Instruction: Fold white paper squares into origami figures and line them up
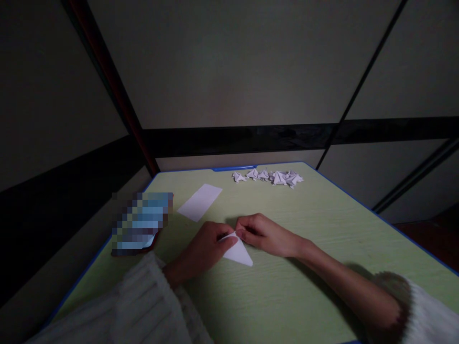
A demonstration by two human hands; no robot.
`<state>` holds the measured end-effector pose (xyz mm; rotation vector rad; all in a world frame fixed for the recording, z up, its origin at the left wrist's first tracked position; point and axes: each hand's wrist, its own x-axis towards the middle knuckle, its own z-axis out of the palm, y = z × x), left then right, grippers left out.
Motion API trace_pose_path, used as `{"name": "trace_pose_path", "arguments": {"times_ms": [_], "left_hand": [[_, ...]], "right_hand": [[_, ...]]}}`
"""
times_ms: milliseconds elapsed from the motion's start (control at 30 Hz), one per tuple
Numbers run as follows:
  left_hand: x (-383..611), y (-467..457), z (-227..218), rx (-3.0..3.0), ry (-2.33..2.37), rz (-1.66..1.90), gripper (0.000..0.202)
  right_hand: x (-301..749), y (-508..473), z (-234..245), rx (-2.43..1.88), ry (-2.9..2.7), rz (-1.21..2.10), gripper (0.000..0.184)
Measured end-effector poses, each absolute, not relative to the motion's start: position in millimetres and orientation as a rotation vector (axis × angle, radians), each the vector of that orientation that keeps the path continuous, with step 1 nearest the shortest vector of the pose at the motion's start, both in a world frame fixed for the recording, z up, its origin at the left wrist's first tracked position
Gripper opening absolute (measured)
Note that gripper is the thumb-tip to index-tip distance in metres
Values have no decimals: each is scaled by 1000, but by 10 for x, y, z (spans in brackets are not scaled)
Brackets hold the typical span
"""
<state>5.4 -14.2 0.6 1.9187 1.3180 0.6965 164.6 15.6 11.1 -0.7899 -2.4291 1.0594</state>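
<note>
Between my hands, just over the tabletop, is a white sheet of paper (239, 254) folded to a triangular shape. My left hand (206, 246) is closed on its left side, the thumb lying across the paper's face. At the upper tip, my right hand (263, 234) pinches the paper between thumb and forefinger. Both hands nearly meet there, and their fingers hide the top edge. A flat white rectangular sheet (200, 202) lies beyond my left hand. Several small folded paper figures (279, 178) stand in a cluster near the far edge.
The light green table (304, 296) has a blue rim, with a blue strip (234, 168) at its far edge. On the left lies a phone-like device (143, 224) with a blurred screen and red edge. Behind the table rise pale panels (233, 71) with a black band.
</note>
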Motion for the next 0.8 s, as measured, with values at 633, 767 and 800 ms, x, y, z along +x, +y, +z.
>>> {"name": "trace_pose_path", "arguments": {"times_ms": [633, 767, 800], "left_hand": [[72, -109, -16, 1797, 1368, 826, 20], [61, -92, -24, 1737, 1282, 762, 21], [59, -90, -26, 1745, 1268, 744, 22]], "right_hand": [[1645, 163, 116, -810, -2411, 1008, 15], [1652, 158, 131, -811, -2419, 955, 15], [1651, 154, 132, -813, -2418, 953, 15]]}}
